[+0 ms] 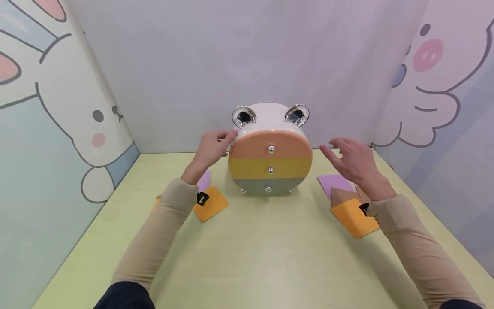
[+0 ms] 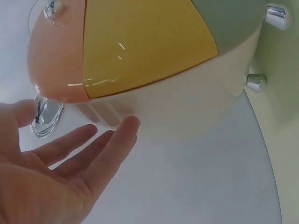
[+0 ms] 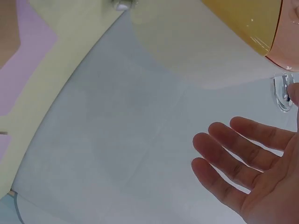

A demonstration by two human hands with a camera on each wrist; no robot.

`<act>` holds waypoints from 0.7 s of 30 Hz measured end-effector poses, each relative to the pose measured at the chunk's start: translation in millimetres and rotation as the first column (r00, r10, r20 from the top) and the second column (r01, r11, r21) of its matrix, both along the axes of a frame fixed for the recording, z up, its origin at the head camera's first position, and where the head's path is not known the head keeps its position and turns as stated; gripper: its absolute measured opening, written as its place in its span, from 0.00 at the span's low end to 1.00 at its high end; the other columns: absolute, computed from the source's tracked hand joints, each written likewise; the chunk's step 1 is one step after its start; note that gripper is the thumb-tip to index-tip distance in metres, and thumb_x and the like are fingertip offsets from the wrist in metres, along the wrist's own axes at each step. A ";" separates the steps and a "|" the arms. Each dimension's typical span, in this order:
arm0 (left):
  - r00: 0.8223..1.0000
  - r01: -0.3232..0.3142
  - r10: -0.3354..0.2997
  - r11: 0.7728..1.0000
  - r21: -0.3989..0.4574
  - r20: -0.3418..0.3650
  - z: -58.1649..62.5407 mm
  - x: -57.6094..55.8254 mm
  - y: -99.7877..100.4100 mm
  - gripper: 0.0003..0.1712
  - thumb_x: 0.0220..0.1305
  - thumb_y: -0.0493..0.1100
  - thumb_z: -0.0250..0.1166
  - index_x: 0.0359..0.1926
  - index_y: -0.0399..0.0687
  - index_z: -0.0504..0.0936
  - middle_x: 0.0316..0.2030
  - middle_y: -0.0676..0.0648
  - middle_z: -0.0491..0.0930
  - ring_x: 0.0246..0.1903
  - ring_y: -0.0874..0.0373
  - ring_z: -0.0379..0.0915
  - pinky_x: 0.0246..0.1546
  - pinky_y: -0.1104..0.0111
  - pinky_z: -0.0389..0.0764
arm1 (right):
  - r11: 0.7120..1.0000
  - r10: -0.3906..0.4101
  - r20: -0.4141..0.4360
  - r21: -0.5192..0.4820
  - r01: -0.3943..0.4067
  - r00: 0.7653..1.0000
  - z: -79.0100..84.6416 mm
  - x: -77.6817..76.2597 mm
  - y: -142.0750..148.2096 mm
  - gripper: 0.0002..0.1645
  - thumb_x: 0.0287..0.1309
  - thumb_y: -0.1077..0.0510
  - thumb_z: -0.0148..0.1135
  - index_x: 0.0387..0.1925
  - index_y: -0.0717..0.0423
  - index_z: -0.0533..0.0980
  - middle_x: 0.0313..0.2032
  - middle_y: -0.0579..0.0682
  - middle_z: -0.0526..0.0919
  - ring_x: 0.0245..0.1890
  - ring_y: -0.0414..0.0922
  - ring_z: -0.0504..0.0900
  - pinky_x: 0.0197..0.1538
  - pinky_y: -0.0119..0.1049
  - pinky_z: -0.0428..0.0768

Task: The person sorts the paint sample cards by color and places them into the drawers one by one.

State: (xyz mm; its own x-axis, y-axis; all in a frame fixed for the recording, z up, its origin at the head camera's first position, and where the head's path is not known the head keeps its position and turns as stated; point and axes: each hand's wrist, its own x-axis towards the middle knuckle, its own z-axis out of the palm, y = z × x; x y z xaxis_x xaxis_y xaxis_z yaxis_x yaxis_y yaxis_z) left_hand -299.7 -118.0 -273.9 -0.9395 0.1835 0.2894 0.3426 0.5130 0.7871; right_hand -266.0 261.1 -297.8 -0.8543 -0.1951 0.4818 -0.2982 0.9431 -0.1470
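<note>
- Head view: frog-shaped drawer box (image 1: 270, 159) stands upright on the bench (image 1: 254, 253), between the two hands, nearer the left.
- Left hand (image 1: 211, 148) at the box's side, fingers loosely spread, gripping nothing; contact with the wall can't be told. Right hand (image 1: 353, 163) clear of the opposite side, fingers spread, likewise gripping nothing.
- Step in hand looks like handling the box by its sides. Best done, I judge: both palms flat to the walls at matching height, even pressure, feet level. Glossy shell may slip; the eyes would make poor handles.
- Count: one box, three drawer fronts (image 1: 251, 168), three knobs (image 1: 271, 149), two eyes (image 1: 244, 116), two feet (image 1: 290, 191) showing.
- Cards below the hands: one purple card (image 1: 333, 183) and one full orange card (image 1: 211, 204) per side; brown pieces (image 1: 341, 196) under the right hand, number uncertain.
- Left wrist view: fingertips just beside the pale wall; one knob, two feet visible.
- Right wrist view: four fingers fanned, well apart from the wall; one foot visible.
</note>
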 end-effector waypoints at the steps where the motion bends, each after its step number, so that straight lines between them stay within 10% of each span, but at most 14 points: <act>1: 1.000 -0.004 0.004 1.000 0.009 0.017 0.1 -0.2 1.4 0.30 0.65 0.64 0.56 0.51 0.45 0.83 0.47 0.42 0.82 0.44 0.49 0.81 0.35 0.62 0.85 | 1.000 0.011 -0.023 -0.012 -0.012 1.000 0.8 1.4 -1.5 0.33 0.66 0.35 0.48 0.48 0.59 0.78 0.43 0.62 0.83 0.38 0.56 0.81 0.35 0.50 0.78; 13: 0.996 -0.053 0.051 0.998 0.026 0.069 1.3 0.9 5.5 0.31 0.63 0.65 0.59 0.52 0.44 0.81 0.50 0.43 0.80 0.46 0.51 0.78 0.35 0.62 0.85 | 0.916 0.271 -0.245 -0.231 -0.327 0.931 4.2 20.2 -47.0 0.09 0.58 0.57 0.65 0.31 0.60 0.82 0.22 0.52 0.83 0.19 0.42 0.75 0.25 0.26 0.73; 18: 0.996 -0.056 0.054 0.998 0.022 0.075 3.1 2.9 5.2 0.31 0.63 0.64 0.59 0.52 0.44 0.81 0.50 0.43 0.80 0.46 0.51 0.78 0.36 0.61 0.85 | 0.751 0.410 -0.037 -0.553 -0.361 0.911 1.2 24.4 -75.4 0.12 0.63 0.56 0.62 0.34 0.63 0.82 0.25 0.58 0.85 0.17 0.45 0.79 0.25 0.28 0.79; 21: 0.996 -0.060 0.059 0.998 0.015 0.071 4.3 3.4 4.9 0.32 0.63 0.65 0.58 0.53 0.45 0.80 0.50 0.44 0.80 0.46 0.51 0.78 0.36 0.61 0.85 | 0.606 0.516 0.116 -0.750 -0.266 0.849 -0.5 22.5 -92.7 0.18 0.66 0.53 0.58 0.38 0.67 0.81 0.29 0.58 0.87 0.18 0.44 0.80 0.27 0.34 0.83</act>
